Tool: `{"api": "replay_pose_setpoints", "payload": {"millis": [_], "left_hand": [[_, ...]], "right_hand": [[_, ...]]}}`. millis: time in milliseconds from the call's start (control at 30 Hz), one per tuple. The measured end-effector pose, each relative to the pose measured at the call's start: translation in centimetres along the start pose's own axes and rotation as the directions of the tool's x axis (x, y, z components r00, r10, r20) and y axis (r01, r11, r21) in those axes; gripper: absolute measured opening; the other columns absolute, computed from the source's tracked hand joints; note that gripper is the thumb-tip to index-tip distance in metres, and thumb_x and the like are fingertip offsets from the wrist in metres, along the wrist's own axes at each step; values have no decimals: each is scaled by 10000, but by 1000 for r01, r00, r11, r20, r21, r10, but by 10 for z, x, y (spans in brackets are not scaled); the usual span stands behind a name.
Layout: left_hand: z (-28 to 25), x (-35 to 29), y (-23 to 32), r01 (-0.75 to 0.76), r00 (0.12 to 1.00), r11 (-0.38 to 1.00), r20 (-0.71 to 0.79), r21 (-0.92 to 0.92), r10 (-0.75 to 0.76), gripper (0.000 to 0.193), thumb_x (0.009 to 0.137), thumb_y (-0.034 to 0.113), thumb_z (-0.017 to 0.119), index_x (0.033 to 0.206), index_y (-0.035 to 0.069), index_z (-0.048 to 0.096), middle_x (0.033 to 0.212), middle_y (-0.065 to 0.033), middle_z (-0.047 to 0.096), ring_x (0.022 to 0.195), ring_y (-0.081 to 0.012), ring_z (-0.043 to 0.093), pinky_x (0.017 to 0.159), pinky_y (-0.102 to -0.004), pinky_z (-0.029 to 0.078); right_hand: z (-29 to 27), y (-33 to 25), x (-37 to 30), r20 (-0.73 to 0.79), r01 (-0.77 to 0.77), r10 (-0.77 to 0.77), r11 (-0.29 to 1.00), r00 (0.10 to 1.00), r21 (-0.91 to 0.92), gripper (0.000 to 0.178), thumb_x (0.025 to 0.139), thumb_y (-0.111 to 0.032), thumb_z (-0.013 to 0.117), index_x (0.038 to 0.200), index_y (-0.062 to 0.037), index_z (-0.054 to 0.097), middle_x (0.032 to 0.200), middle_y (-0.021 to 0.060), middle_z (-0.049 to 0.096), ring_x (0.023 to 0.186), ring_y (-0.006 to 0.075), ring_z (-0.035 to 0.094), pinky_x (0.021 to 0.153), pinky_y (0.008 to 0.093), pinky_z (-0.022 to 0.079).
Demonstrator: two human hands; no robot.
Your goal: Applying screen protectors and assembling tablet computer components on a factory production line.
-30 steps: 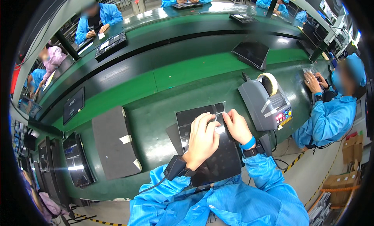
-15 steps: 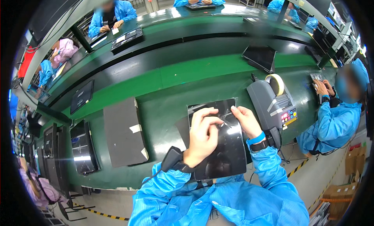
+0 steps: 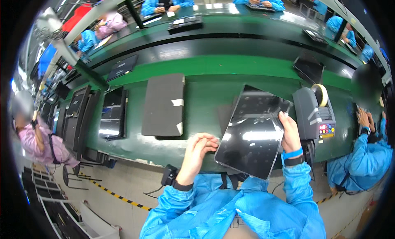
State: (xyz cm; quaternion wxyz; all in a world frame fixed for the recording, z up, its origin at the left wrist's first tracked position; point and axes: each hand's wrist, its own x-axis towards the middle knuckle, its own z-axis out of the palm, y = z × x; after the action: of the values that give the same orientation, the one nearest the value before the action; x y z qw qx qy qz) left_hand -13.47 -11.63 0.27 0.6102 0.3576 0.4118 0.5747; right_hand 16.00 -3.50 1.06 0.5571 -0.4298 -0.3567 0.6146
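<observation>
A glossy black screen panel hangs tilted before me over the table's near edge, with a crinkled clear film on its upper right part. My right hand grips the panel's right edge, thumb on top of the film. Beside the panel's left edge is my left hand, fingers loosely bent and a little apart with nothing visible in them; whether the fingertips touch the edge I cannot tell. Partly covered by the panel, a dark flat sheet lies on the green table.
A grey tape dispenser with a tape roll stands to the right. Leftward lie a dark grey foam-like board and black screens. Another black screen lies at the back right. A co-worker in blue sits at the right.
My left hand has moved off the panel's upper face to its left edge. The panel has turned clockwise in my right hand. The view has shifted to the left.
</observation>
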Motion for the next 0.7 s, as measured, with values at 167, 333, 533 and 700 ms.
{"api": "replay_pose_setpoints", "payload": {"millis": [167,333,533,700], "left_hand": [[38,-4,15,70,996,935,77,-348,-45,393,1003,289,399,1283,22,466,1266,-69,527,1077,-170,538,930,-317,424],[29,27,-4,-176,977,982,-130,-64,166,330,972,157,491,1243,-32,486,1216,-86,556,1155,-135,483,992,-271,365],[44,21,0,-289,952,957,-102,23,290,304,949,98,527,1223,-31,496,1162,-72,575,1055,-129,527,938,-264,401],[46,8,12,-250,963,968,-98,12,250,251,949,84,528,1175,-24,524,1089,-47,596,988,-100,538,892,-237,418]], "right_hand": [[31,7,-42,-111,96,-86,991,990,92,200,971,-278,504,976,-85,552,794,0,611,598,86,561,459,229,394],[23,32,-81,-59,31,-19,977,998,210,120,957,-200,536,1014,-95,550,929,-1,609,781,131,617,584,301,537],[-5,44,-99,-9,22,-20,964,1000,266,136,950,-156,537,1061,-80,556,982,20,621,826,149,622,632,339,551],[-38,21,-100,0,219,-228,934,974,282,241,938,-135,519,1135,-2,559,1014,79,642,886,178,615,711,316,517]]}}
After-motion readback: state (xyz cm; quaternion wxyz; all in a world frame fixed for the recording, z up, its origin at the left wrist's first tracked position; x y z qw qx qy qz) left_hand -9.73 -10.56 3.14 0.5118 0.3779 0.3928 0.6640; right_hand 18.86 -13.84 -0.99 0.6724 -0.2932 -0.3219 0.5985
